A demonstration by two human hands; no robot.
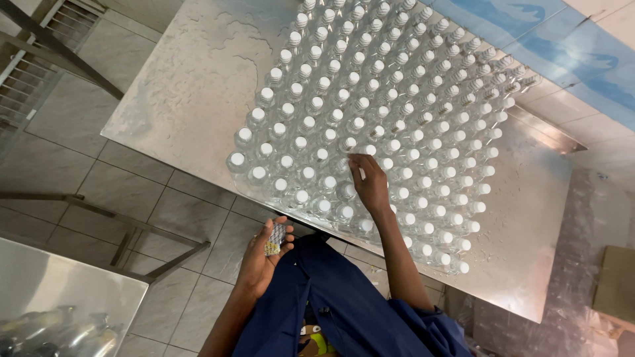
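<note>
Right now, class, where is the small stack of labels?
In the head view, the stack of labels sits in the left hand, low and left of centre, just below the near edge of the metal table.

Top bottles [344,6] cut off by edge.

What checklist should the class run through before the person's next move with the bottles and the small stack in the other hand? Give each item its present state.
1. Right hand is at the capped bottles, fingertips on a cap in the near rows: ok.
2. Left hand grips the small stack of labels firmly, away from the table: ok.
3. Bottles stand upright in even rows: ok.
4. Every bottle has a white cap: ok as far as visible.
5. Which bottles already carry a label: cannot tell.
6. Metal table top is dry around the bottles: cannot tell; patches there could be water.
</note>
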